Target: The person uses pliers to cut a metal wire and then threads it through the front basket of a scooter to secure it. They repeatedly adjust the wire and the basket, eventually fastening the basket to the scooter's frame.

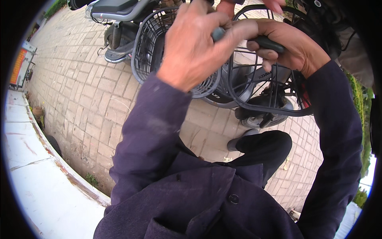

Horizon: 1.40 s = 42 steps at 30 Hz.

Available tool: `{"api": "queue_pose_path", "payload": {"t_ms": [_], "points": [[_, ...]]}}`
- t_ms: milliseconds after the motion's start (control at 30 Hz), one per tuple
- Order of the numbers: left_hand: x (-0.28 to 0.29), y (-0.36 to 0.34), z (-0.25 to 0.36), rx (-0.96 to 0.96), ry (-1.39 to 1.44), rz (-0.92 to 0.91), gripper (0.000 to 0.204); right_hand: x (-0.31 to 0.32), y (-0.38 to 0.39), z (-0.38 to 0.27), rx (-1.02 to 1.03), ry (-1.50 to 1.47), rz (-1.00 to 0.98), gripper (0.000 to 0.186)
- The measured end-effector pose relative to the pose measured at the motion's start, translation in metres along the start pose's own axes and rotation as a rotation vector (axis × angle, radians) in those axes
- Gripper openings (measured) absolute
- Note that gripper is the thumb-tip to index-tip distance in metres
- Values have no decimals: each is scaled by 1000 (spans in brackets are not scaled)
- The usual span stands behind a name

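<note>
My left hand (pixel 197 46) is raised over a grey bicycle-style basket (pixel 149 47), its fingers curled and a little blurred. A rounded grey-green end (pixel 217 34) shows between its thumb and fingers. My right hand (pixel 294 44) is closed around a dark green handle (pixel 268 43), above a black wire basket (pixel 274 107). The two hands meet at the thumbs. Whether both green parts belong to one tool is hidden by my fingers. Another person's hands (pixel 226 8) are at the top edge, just beyond mine.
Behind the baskets stand parked electric scooters, one with a dark seat (pixel 113 6) at the upper left. A black front wheel (pixel 262 117) rests on the brick paving (pixel 91 95) near my foot (pixel 240 139). A white, rust-edged panel (pixel 43 179) runs along the left.
</note>
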State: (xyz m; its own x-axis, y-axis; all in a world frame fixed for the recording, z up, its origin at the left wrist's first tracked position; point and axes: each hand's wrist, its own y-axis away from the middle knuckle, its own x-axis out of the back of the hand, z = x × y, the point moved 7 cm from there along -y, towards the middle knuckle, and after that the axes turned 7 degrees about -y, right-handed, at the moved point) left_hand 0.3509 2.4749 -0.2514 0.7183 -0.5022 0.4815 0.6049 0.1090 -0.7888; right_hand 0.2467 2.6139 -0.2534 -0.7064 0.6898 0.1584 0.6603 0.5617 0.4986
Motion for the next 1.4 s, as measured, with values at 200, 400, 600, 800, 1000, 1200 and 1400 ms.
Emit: {"api": "queue_pose_path", "payload": {"t_ms": [200, 400, 600, 800, 1000, 1200, 1400], "points": [[-47, 12, -30, 187, 841, 275, 33, -18, 9, 26, 148, 201, -222, 44], [-36, 17, -58, 274, 1045, 419, 35, -28, 19, 14, 326, 28, -280, 50], [20, 18, -108, 269, 1295, 618, 45, -44, 5, -22, 341, 229, -244, 64], [10, 19, -134, 300, 1265, 787, 50, -74, 4, 2, 518, 394, -168, 58], [-24, 22, -141, 472, 1903, 758, 42, -59, 50, 43, 478, 124, -72, 51], [-5, 24, -157, 684, 1422, 793, 56, -91, 70, 158, -22, -184, -203, 51], [-6, 31, -158, 772, 1372, 871, 51, -110, -6, 141, 11, -810, -214, 79]]}}
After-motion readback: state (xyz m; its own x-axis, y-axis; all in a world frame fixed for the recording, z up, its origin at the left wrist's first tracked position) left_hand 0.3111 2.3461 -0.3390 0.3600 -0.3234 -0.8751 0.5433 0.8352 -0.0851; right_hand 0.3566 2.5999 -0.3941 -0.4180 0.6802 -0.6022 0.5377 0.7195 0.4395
